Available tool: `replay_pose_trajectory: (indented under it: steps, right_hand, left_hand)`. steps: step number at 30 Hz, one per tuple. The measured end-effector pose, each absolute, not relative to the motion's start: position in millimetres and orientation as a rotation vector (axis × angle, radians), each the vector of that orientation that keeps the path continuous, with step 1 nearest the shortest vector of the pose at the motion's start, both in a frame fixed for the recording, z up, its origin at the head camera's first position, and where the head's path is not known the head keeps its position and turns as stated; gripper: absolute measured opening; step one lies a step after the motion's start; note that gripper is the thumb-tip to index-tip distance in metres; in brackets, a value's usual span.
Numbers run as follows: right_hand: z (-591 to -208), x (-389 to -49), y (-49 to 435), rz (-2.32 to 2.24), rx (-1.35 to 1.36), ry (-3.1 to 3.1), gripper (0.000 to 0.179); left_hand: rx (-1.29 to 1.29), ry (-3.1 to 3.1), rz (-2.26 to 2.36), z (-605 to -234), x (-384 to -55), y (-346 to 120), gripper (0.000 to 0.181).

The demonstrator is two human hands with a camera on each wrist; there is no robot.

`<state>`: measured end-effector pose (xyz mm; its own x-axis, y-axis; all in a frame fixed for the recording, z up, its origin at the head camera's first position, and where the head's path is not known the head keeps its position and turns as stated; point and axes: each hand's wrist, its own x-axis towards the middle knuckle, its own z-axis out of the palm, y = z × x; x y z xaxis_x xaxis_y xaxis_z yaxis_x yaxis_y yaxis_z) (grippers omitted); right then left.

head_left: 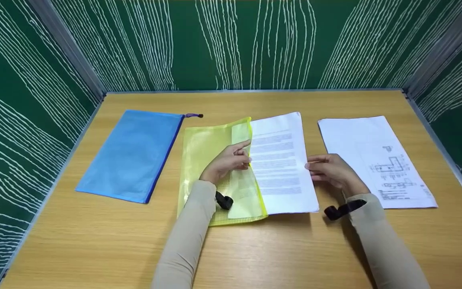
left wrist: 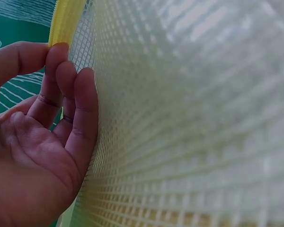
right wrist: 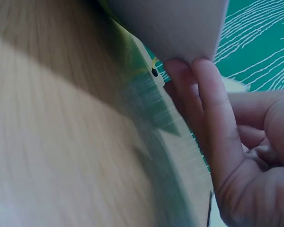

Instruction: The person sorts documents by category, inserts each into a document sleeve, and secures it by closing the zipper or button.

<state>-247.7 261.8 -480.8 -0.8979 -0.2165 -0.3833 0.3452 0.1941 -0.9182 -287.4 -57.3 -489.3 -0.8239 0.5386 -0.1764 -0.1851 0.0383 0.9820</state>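
A yellow mesh zip pouch point(head_left: 205, 156) lies mid-table, its zip edge on the right side. Printed sheets of paper point(head_left: 279, 168) stand partly inside it, their left part showing through the mesh. My left hand point(head_left: 231, 160) pinches the pouch's yellow zip edge between thumb and fingers; in the left wrist view the mesh point(left wrist: 180, 118) fills the space beside the fingers. On the other side, my right hand point(head_left: 333, 170) pinches the right edge of the sheets. The right wrist view shows fingertips point(right wrist: 208, 71) at the border of the paper point(right wrist: 175, 28), raised above the table.
A blue zip pouch point(head_left: 130, 156) with a dark purple zip edge lies at the left. At the right lies a stack of white paper point(head_left: 351, 140) with a line drawing. Green panels point(head_left: 215, 44) with white streaks wall the wooden table point(head_left: 94, 241) at the back and sides.
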Motion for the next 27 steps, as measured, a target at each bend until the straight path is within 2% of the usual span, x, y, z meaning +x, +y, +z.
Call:
replay_pose_trajectory:
  steps: [6,14,27]
  right_hand:
    - [-482,-249,256,-1.703,0.194,2.184,0.059]
    - [-483,-255,259,-1.645,0.209,2.229,0.048]
    - [-481,-257,264,-1.66,0.094,2.213,0.048]
  left_hand:
    - [0.366,1.825,1.803,-489,-287,-52,0.07]
    - [0.387,1.808,1.786,-490,-287,-46,0.07]
    - [0.391,1.789,1.752,-489,-292,-39,0.068]
